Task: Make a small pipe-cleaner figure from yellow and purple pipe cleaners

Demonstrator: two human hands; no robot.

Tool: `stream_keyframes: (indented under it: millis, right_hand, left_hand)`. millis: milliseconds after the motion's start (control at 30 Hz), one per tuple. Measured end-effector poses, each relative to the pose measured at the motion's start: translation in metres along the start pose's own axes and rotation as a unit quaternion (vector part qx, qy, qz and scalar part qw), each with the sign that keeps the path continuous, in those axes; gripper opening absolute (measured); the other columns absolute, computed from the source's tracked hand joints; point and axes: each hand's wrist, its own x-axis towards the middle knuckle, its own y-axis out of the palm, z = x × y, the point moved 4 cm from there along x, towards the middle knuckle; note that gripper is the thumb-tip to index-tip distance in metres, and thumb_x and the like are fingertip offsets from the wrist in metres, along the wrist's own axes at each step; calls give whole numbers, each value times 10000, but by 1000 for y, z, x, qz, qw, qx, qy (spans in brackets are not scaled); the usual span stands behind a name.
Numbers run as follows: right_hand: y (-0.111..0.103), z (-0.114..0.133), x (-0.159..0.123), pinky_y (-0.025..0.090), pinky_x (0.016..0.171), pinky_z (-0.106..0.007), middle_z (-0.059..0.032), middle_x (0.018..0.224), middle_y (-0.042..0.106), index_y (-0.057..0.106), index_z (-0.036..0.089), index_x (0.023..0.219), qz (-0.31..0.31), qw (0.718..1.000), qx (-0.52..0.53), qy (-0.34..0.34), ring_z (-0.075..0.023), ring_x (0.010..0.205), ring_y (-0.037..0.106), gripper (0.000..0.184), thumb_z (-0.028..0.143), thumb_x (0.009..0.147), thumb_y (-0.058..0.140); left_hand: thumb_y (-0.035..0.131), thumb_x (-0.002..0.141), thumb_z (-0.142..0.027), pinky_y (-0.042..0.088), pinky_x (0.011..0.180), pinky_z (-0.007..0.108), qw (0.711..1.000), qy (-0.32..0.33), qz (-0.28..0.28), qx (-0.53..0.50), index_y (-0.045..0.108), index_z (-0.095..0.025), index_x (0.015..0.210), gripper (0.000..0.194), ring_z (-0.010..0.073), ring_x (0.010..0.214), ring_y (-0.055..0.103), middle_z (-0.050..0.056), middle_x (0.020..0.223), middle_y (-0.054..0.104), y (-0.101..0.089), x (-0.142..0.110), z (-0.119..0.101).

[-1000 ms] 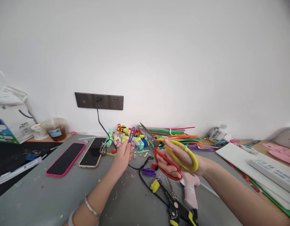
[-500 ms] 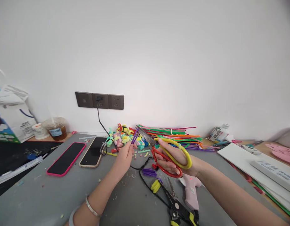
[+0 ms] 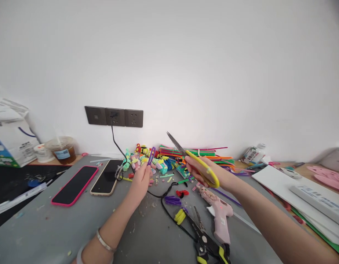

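Observation:
Pinched in my left hand [image 3: 142, 179] is a bent purple pipe cleaner [image 3: 151, 156], its loop sticking up above the fingers. My right hand [image 3: 201, 168] grips scissors [image 3: 205, 167] with yellow and red handles; the blades look closed and point up and to the left, apart from the pipe cleaner. Below, on the grey table mat [image 3: 147, 234], lie a bundle of short purple pipe cleaners [image 3: 172, 200] and a yellow bundle [image 3: 180, 216]. Behind my hands is a heap of small colourful pipe-cleaner pieces [image 3: 142, 159], beside long pipe cleaners [image 3: 191, 151].
A pink glue gun [image 3: 221, 216] and black-and-yellow pliers [image 3: 205, 240] lie at front right. Two phones [image 3: 75, 185] rest at left, near a cup of brown drink [image 3: 63, 152]. A black cable [image 3: 116, 141] runs from the wall socket. White sheets [image 3: 279, 183] lie at right.
The scissors have come away from the purple pipe cleaner, turned, and their blades have closed. My left hand has shifted slightly left, still holding the pipe cleaner. The glue gun is more exposed.

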Motion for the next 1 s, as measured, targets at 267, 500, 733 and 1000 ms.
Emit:
stream_keyframes:
  millis: [267,500,733,1000]
  right_hand:
    - [13,5,50,354,574,-259,-52,759,672,614,197,831,-104,868,-480,-76,-208,707,623,232,417,897,587]
    - [50,-6,98,456,829,-291,-143,1071,708,624,135,1126,-59,870,-475,-117,-258,1027,655,291,188,848,690]
    - [37,-3,65,440,856,-306,-142,1060,691,691,129,975,-56,881,-452,-133,-238,995,638,146,125,883,578]
    - [54,-12,14,383,851,-319,-7,767,740,713,202,730,97,886,-445,-91,-181,746,650,75,253,783,727]
  left_hand:
    - [542,889,-474,240,427,195,993,44,-67,-85,618,-174,1015,334,67,449,256,-68,635,350,-14,3,-17]
    - [605,877,-380,355,509,218,994,86,-22,67,700,-164,892,236,103,537,408,-10,659,530,-12,1,-23]
    - [603,879,-383,528,756,289,994,86,-1,61,664,-160,995,258,198,808,684,89,894,752,-5,-2,-24]
    - [594,899,-414,520,616,240,998,56,5,7,419,-230,867,256,184,793,698,66,930,741,4,-8,-22]
